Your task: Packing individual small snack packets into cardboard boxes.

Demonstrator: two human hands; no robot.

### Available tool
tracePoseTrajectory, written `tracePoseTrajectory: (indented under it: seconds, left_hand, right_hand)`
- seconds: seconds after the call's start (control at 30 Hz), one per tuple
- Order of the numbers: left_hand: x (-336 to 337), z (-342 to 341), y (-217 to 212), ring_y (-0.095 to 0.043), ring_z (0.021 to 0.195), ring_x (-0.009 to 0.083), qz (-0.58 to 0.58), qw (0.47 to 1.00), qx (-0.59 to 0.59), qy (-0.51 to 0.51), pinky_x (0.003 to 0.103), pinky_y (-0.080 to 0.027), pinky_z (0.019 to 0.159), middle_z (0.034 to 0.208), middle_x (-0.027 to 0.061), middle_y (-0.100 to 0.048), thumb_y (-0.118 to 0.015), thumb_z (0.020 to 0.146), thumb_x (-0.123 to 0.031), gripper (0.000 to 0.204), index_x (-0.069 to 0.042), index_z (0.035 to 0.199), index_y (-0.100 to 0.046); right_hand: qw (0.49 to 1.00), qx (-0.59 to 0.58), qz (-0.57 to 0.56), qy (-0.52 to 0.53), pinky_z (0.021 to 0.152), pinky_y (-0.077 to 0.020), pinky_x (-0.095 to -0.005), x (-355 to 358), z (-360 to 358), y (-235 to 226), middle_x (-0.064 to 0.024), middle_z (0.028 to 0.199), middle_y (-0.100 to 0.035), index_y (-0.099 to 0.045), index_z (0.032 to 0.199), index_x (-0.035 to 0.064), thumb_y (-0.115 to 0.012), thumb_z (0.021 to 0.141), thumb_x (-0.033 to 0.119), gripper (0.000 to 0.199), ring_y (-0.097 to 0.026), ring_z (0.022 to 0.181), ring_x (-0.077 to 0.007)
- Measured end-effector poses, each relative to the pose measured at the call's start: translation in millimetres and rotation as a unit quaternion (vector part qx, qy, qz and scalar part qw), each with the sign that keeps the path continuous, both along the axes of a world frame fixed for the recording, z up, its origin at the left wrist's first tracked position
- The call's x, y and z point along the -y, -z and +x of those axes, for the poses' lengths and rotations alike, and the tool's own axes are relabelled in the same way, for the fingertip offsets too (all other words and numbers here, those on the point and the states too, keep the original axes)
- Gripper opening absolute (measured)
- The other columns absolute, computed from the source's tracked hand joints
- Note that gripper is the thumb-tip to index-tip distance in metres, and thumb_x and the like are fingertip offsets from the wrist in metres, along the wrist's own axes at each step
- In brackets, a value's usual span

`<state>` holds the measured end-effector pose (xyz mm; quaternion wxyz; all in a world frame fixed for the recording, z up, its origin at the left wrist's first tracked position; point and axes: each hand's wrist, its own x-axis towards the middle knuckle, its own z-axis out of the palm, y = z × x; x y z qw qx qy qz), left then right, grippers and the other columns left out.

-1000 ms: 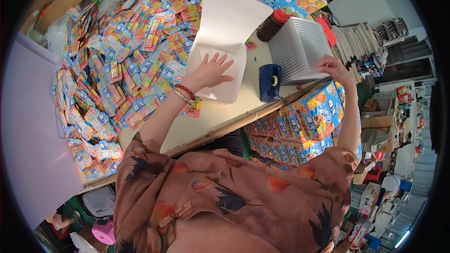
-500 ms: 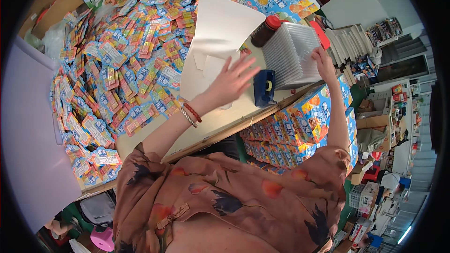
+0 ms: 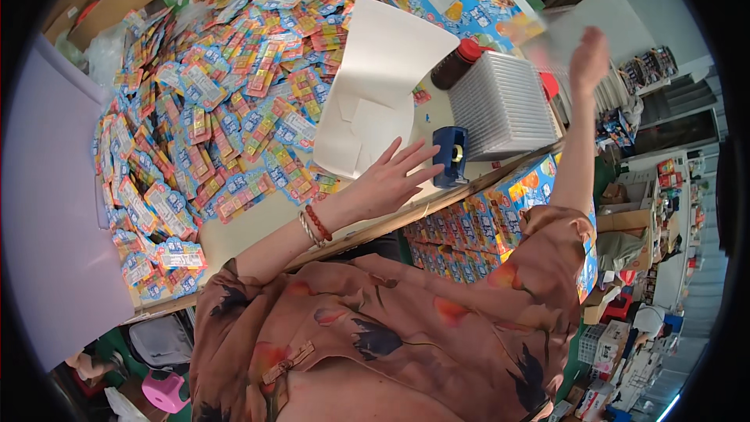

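My left hand (image 3: pixel 387 185) hovers over the table's front edge, fingers spread and holding nothing. Its fingertips are close to a blue tape dispenser (image 3: pixel 451 158). To the right, my raised right hand (image 3: pixel 589 62) is closed on a clear plastic tray (image 3: pixel 556 35), which is smeared by motion. Below that hand stands a stack of clear plastic trays (image 3: pixel 504 105). An open white carton (image 3: pixel 388 51) with its flaps spread lies in front of me, left of a dark bottle with a red lid (image 3: pixel 455 65).
Colourful candy packs (image 3: pixel 226 109) are heaped over the table's left and far side. Printed blue boxes (image 3: pixel 476 223) are stacked beyond the front edge at right. Another printed carton (image 3: pixel 492 12) lies at the back. A purple panel (image 3: pixel 55 187) borders the left.
My right hand has gone up and away from the tray stack, with a clear plastic tray in it. My left hand has come down a little, nearer the table's edge.
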<state>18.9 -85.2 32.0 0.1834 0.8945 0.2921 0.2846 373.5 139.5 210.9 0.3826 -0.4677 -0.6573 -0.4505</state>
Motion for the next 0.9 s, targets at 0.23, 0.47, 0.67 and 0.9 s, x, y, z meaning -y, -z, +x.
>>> tracePoseTrajectory:
  seconds: [0.23,0.47,0.67,0.9]
  left_hand:
    - [28,-65,15,-0.034,0.136,0.0366,0.003,0.956,0.166,-0.241,0.051,-0.029,0.111,0.146,0.0149,-0.035,-0.067,0.083,-0.009,0.066,-0.012,0.142,-0.038]
    - [44,-93,36,-0.031,0.134,0.0301,-0.187,0.828,0.377,-0.372,0.039,-0.028,0.109,0.142,0.0174,-0.033,-0.049,0.098,-0.021,0.054,-0.002,0.144,-0.028]
    - [49,-96,33,-0.033,0.132,0.0310,-0.207,0.821,0.408,-0.341,0.038,-0.028,0.108,0.139,0.0185,-0.034,-0.047,0.098,-0.026,0.055,-0.002,0.144,-0.029]
    - [47,-82,38,-0.036,0.132,0.0359,-0.219,0.879,0.197,-0.374,0.042,-0.032,0.107,0.144,0.0223,-0.031,-0.053,0.095,-0.034,0.070,-0.005,0.148,-0.019]
  right_hand:
    - [0.895,-0.271,0.122,-0.333,0.051,-0.0497,-0.0284,101,-74,-82,-0.0118,0.080,-0.059,-0.043,0.101,-0.0008,-0.049,0.095,0.014,0.017,-0.057,0.062,-0.0176]
    - [0.930,-0.221,-0.120,-0.266,0.065,-0.0435,-0.0275,97,-208,34,-0.0043,0.092,-0.056,-0.054,0.104,0.0056,-0.052,0.095,0.012,0.011,-0.052,0.074,-0.0113]
    - [0.859,0.044,-0.436,-0.266,0.068,-0.0502,-0.0485,66,-256,157,-0.0183,0.099,-0.063,-0.046,0.110,0.0096,-0.045,0.088,0.003,0.022,-0.063,0.089,-0.0377]
    - [0.859,0.153,-0.435,-0.224,0.072,-0.0534,-0.0425,51,-257,243,-0.0122,0.104,-0.060,-0.048,0.103,0.0081,-0.051,0.082,0.004,0.021,-0.062,0.093,-0.0307]
